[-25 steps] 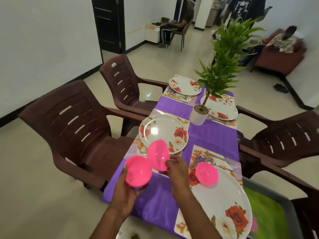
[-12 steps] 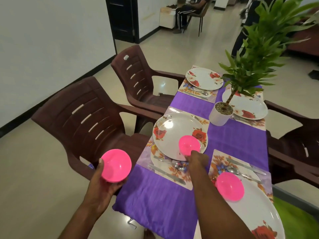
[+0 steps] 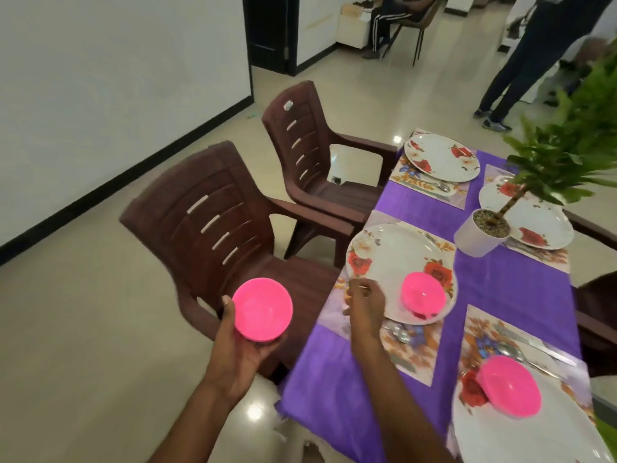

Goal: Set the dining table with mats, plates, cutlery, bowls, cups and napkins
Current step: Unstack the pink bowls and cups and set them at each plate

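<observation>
My left hand [image 3: 238, 350] holds a pink bowl [image 3: 262, 309] out over the floor, left of the table. A second pink bowl [image 3: 423, 293] sits on the floral plate [image 3: 394, 259] at the near left place. My right hand [image 3: 364, 304] hovers empty beside that plate's left rim, fingers loosely curled. A third pink bowl [image 3: 509, 385] rests on the nearest plate [image 3: 521, 436] at the lower right. Two more floral plates [image 3: 440, 157] [image 3: 534, 222] lie on mats at the far end. Cutlery [image 3: 400, 335] lies on the floral mat below the near left plate.
A purple cloth [image 3: 521, 279] covers the table. A white potted plant [image 3: 480, 233] stands at its middle. Two brown plastic chairs [image 3: 213, 228] [image 3: 310, 152] flank the left side. A person's legs [image 3: 521, 61] stand at the back right; another person sits on a chair [image 3: 390, 18].
My right hand has let go of the bowl on the near left plate and drawn back to the plate's left rim. The view has swung left and closer.
</observation>
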`<state>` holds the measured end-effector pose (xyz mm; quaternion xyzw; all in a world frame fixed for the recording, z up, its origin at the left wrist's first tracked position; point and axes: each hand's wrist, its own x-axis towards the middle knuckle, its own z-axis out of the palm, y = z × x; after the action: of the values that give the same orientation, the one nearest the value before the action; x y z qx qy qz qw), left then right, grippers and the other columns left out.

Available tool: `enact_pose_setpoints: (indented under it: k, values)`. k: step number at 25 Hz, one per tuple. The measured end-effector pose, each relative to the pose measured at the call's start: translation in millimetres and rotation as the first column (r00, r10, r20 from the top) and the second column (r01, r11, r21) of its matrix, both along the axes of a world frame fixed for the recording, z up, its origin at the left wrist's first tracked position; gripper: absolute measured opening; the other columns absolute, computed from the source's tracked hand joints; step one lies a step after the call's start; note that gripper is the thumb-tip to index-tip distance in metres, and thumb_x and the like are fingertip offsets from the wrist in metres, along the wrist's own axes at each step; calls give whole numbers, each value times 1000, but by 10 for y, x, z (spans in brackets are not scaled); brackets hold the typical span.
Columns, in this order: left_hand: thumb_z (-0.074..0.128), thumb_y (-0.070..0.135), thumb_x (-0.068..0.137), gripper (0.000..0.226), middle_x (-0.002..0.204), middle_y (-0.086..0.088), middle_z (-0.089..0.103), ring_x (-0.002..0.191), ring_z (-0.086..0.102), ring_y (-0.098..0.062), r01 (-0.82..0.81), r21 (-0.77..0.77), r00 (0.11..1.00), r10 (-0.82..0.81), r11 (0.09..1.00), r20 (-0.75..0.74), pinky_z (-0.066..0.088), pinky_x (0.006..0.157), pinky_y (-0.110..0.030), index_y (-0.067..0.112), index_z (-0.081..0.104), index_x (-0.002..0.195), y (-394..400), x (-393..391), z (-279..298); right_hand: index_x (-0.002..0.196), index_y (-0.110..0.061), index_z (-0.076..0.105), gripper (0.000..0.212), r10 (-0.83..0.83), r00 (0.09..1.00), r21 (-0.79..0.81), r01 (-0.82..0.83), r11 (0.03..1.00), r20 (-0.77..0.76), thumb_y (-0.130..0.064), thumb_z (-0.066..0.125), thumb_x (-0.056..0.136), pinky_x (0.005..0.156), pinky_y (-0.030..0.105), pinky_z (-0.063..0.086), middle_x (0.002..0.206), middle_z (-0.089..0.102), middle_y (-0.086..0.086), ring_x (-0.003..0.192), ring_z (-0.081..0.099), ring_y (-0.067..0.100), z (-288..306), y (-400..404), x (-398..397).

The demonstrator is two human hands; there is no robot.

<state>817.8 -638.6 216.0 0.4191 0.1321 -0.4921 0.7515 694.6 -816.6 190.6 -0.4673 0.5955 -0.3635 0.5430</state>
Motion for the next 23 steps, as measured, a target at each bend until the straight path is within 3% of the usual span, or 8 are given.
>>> enact_pose_setpoints:
  k: [2, 4, 5, 8, 14, 18, 21, 23]
  values:
    - [41, 67, 95, 67, 133, -19, 65, 126, 58, -42, -16, -10, 999, 16, 1000, 27, 47, 102, -64, 18, 56, 138, 174, 365, -32, 92, -16, 70, 12, 336, 941, -85, -331, 940, 51, -28, 69, 95, 50, 28, 50, 79, 70, 0, 67, 63, 14, 165, 508, 685]
    - [43, 67, 95, 66, 132, -21, 65, 126, 58, -43, -48, -8, 996, 48, 999, 71, 40, 108, -68, 18, 58, 136, 354, 793, -21, 94, -20, 72, 5, 529, 846, -209, -531, 821, -71, -22, 74, 89, 63, 24, 54, 88, 72, -3, 75, 66, 9, 266, 885, 1260]
    - [47, 66, 94, 66, 133, -22, 64, 126, 58, -43, -57, -10, 994, 58, 998, 89, 40, 107, -69, 17, 58, 136, 495, 1089, -3, 97, -20, 72, 13, 558, 818, -245, -575, 781, -142, -16, 75, 86, 68, 22, 53, 93, 72, -3, 80, 66, 8, 305, 1069, 1565]
    - [54, 65, 88, 68, 130, -20, 66, 121, 62, -39, -101, -30, 989, 104, 994, 108, 50, 100, -62, 16, 58, 136, 974, 1976, 136, 104, -16, 72, 26, 580, 776, -259, -629, 733, -247, -7, 75, 79, 71, 19, 50, 96, 72, -2, 84, 65, 5, 417, 1543, 2419]
    - [46, 58, 99, 51, 129, -16, 63, 119, 62, -32, -199, -46, 966, 204, 979, 157, 57, 91, -55, 21, 59, 131, 1650, 3174, 345, 107, -23, 73, 30, 578, 721, -333, -691, 642, -382, -10, 65, 81, 66, 22, 51, 88, 71, -11, 78, 64, 0, 661, 2194, 3802]
    - [49, 55, 99, 43, 133, -15, 60, 123, 59, -32, -236, -27, 956, 237, 971, 172, 58, 88, -55, 24, 61, 127, 1844, 3831, 316, 113, -24, 70, 30, 596, 710, -318, -703, 636, -376, -15, 57, 87, 64, 42, 61, 89, 70, -5, 76, 67, 12, 733, 2338, 4478]
    - [48, 59, 97, 49, 136, -12, 58, 126, 57, -32, -335, 11, 917, 324, 942, 231, 59, 86, -54, 25, 58, 132, 1980, 4385, 221, 116, -22, 67, 29, 561, 736, -375, -676, 634, -379, -24, 50, 92, 65, 44, 60, 99, 71, 0, 85, 67, 21, 786, 2417, 5120]
    - [49, 60, 95, 58, 139, -12, 56, 125, 57, -32, -383, 59, 898, 357, 922, 259, 57, 89, -58, 22, 53, 138, 1908, 5038, 134, 119, -23, 64, 32, 568, 766, -383, -643, 663, -301, -25, 47, 92, 61, 46, 60, 105, 69, 3, 88, 67, 25, 756, 2285, 5784]
